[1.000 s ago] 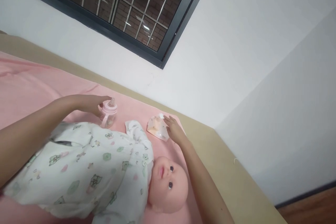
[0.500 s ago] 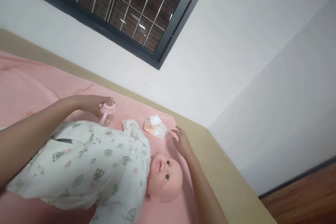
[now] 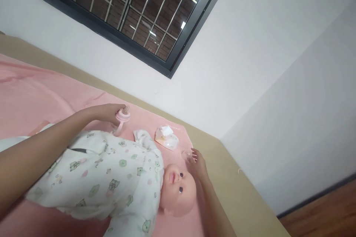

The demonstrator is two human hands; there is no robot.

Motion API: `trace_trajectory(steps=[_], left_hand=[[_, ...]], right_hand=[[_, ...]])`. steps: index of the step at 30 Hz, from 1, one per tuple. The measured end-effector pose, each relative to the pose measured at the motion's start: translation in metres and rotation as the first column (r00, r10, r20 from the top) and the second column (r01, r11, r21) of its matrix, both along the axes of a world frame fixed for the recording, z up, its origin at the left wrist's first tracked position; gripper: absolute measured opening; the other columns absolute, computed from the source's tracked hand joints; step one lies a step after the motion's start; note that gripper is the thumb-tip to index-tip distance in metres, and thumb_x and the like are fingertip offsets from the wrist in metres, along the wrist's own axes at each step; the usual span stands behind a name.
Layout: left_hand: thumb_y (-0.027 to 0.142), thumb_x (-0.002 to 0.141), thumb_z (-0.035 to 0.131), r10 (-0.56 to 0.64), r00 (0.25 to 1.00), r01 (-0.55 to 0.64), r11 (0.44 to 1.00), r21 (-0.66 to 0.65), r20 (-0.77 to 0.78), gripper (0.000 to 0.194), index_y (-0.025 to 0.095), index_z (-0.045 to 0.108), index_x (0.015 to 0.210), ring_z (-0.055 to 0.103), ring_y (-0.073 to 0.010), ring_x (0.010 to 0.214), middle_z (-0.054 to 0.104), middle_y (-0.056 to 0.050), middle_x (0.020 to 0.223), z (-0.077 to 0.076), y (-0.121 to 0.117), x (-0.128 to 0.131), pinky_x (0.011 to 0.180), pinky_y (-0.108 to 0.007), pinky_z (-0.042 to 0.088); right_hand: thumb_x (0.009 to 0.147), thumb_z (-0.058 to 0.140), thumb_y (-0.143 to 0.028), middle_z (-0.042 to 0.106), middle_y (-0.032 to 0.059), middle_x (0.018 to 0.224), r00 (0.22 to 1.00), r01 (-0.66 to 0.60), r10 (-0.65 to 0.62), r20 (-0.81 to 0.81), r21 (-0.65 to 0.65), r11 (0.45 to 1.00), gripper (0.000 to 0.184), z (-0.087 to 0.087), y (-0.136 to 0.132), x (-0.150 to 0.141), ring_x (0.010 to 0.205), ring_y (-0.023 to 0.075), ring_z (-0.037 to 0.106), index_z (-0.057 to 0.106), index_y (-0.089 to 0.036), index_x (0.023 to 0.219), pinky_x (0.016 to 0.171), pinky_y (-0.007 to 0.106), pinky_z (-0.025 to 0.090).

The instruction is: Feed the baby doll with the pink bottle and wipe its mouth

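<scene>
My left hand (image 3: 109, 112) is wrapped round a baby bottle (image 3: 122, 117) with a pink collar, a pink handle and a clear teat; the bottle tilts, and part of it is hidden behind my fingers. In my right hand (image 3: 199, 166) is a clear plastic cap (image 3: 187, 155), with my fingers curled over one side of it. Between my arms a baby doll (image 3: 179, 194) lies on its back, dressed in a white outfit (image 3: 119, 172) with green and pink prints. My right forearm passes close beside its head, and my left forearm reaches over its lower body.
A small soft wipes pack (image 3: 167, 143) with a white top lies beyond the doll's shoulder. Everything rests on a pink sheet (image 3: 52, 92) over a beige padded surface (image 3: 230, 177). Behind stand a white wall (image 3: 116, 66) and a barred window (image 3: 150, 11).
My right hand, open and holding nothing before, now has the clear cap at its fingers. My left hand has moved slightly right with the bottle, which is now more tilted. The view has shifted slightly.
</scene>
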State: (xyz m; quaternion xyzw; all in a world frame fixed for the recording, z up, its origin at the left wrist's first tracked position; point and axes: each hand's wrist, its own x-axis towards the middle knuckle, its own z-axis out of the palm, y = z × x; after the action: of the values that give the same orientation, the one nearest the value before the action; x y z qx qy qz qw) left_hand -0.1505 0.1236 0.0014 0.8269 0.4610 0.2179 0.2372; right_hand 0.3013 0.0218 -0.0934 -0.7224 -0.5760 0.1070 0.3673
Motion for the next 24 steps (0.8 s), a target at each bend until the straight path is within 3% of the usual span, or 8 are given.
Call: trace_trajectory(steps=[3,6,10,13,16,18,21,24], left_hand=[[0.028,0.058,0.054,-0.002,1.0,0.002,1.0,-0.002,-0.004,0.031,0.018,0.048,0.087,0.06,-0.029,0.085,0.064,-0.007,0.088,0.007,-0.002,0.001,0.065,-0.03,0.043],[0.03,0.064,0.055,-0.047,0.995,0.047,0.999,0.008,0.092,0.04,0.017,0.05,0.101,0.06,-0.0277,0.092,0.063,-0.008,0.1,0.015,-0.011,0.005,0.073,-0.031,0.045],[0.029,0.067,0.059,-0.14,0.964,0.132,0.99,0.051,0.224,0.065,0.022,0.04,0.129,0.056,-0.0259,0.11,0.056,-0.006,0.126,0.024,-0.027,0.016,0.088,-0.031,0.045],[0.027,0.069,0.059,-0.179,0.955,0.156,0.982,0.11,0.237,0.071,0.026,0.034,0.136,0.054,-0.0256,0.114,0.053,-0.006,0.13,0.029,-0.039,0.024,0.089,-0.031,0.045],[0.025,0.07,0.056,-0.21,0.951,0.182,0.973,0.14,0.228,0.073,0.027,0.032,0.139,0.055,-0.0247,0.113,0.053,-0.005,0.13,0.034,-0.05,0.032,0.087,-0.03,0.047],[0.024,0.07,0.055,-0.238,0.947,0.204,0.964,0.168,0.216,0.07,0.027,0.035,0.137,0.053,-0.0243,0.116,0.052,-0.004,0.131,0.036,-0.056,0.036,0.089,-0.029,0.047],[0.023,0.069,0.052,-0.253,0.951,0.221,0.958,0.184,0.18,0.067,0.026,0.038,0.135,0.052,-0.0234,0.118,0.053,-0.002,0.132,0.037,-0.062,0.04,0.092,-0.029,0.045],[0.023,0.07,0.052,-0.239,0.96,0.211,0.96,0.186,0.148,0.067,0.026,0.038,0.136,0.053,-0.0241,0.116,0.054,-0.003,0.132,0.036,-0.065,0.044,0.089,-0.03,0.046]], right_hand=[[0.07,0.056,-0.031,0.058,0.0146,0.119,0.999,0.017,-0.018,0.042,0.01,1.0,0.052,0.004,0.002,-0.002,0.104,0.0267,0.06,0.055,-0.016,0.12,0.088,0.039,0.05],[0.067,0.058,-0.029,0.059,0.015,0.12,0.999,0.002,-0.001,0.035,-0.034,0.999,0.058,0.005,0.004,-0.007,0.104,0.0264,0.061,0.053,-0.015,0.123,0.085,0.036,0.051],[0.066,0.057,-0.023,0.065,0.0104,0.104,0.999,0.011,-0.009,0.032,-0.064,0.998,0.054,0.004,0.007,-0.013,0.087,0.0213,0.064,0.053,-0.016,0.119,0.073,0.031,0.052],[0.065,0.06,-0.026,0.066,0.0073,0.091,0.999,0.035,-0.034,0.024,-0.045,0.998,0.048,0.014,0.009,-0.018,0.077,0.02,0.063,0.056,-0.017,0.111,0.07,0.032,0.052],[0.065,0.066,-0.035,0.065,0.0091,0.098,0.999,0.025,-0.022,-0.046,0.07,0.997,0.049,0.043,0.011,-0.033,0.083,0.0213,0.063,0.054,-0.018,0.109,0.076,0.036,0.052],[0.067,0.068,-0.038,0.063,0.0098,0.105,0.988,-0.028,0.06,-0.143,0.215,0.976,0.05,0.071,0.009,-0.053,0.088,0.0214,0.062,0.052,-0.019,0.11,0.079,0.038,0.052],[0.07,0.07,-0.039,0.06,0.0091,0.113,0.921,-0.23,0.331,-0.205,0.398,0.888,0.052,0.116,-0.003,-0.097,0.097,0.0201,0.061,0.048,-0.023,0.115,0.082,0.036,0.052],[0.073,0.071,-0.036,0.057,0.0073,0.118,0.862,-0.391,0.494,-0.116,0.47,0.792,0.054,0.148,-0.021,-0.144,0.104,0.0191,0.059,0.047,-0.026,0.119,0.088,0.036,0.05]])
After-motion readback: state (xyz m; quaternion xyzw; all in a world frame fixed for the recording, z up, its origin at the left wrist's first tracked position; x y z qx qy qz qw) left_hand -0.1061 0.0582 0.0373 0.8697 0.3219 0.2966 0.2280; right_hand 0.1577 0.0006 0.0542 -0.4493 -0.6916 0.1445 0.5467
